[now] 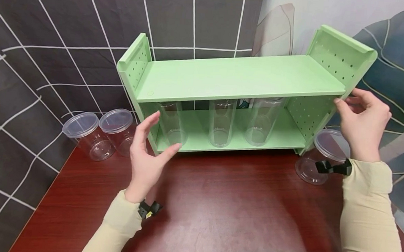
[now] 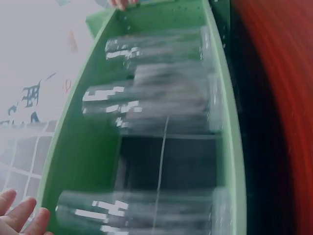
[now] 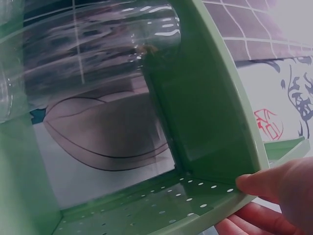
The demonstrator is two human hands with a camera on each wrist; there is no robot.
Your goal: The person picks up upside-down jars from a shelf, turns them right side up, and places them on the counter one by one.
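A light green two-tier shelf (image 1: 239, 76) with perforated side panels stands on the table, leaning a little in the head view. My right hand (image 1: 366, 119) pinches its right side panel near the upper board, thumb on the front edge and fingers behind. In the right wrist view the thumb (image 3: 254, 183) lies on the green rim. My left hand (image 1: 147, 159) is held before the shelf's left end, thumb and fingers spread with nothing between them. Three clear jars, a left one (image 1: 172, 126), a middle one (image 1: 221, 123) and a right one (image 1: 262, 123), stand on the lower board.
Two lidded clear jars (image 1: 116, 121) stand left of the shelf by the grid-patterned wall cloth (image 1: 90, 29). Another lidded jar (image 1: 311, 166) stands at the right, partly behind my right wrist. The reddish-brown table (image 1: 225, 211) stretches in front.
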